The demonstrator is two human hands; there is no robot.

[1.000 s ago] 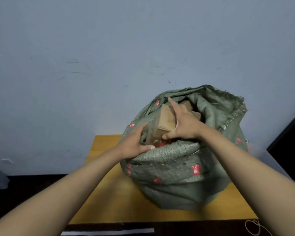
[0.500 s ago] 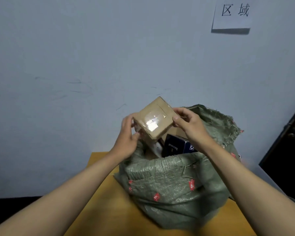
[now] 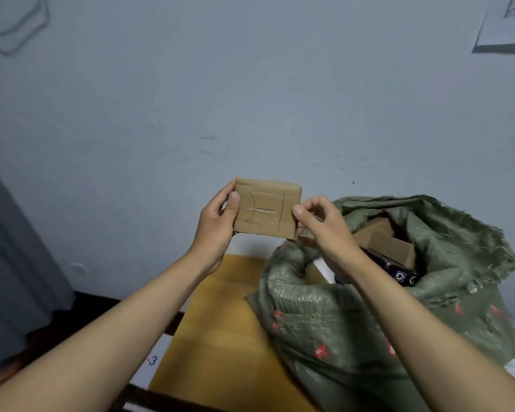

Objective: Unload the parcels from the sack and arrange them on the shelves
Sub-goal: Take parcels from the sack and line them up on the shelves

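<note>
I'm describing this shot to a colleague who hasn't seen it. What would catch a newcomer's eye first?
First, the small brown parcel held up in front of the wall, gripped at its edges by the left hand and the right hand, with pen marks on its face. Next, the open green sack on the wooden table at lower right, with more boxes showing in its mouth.
</note>
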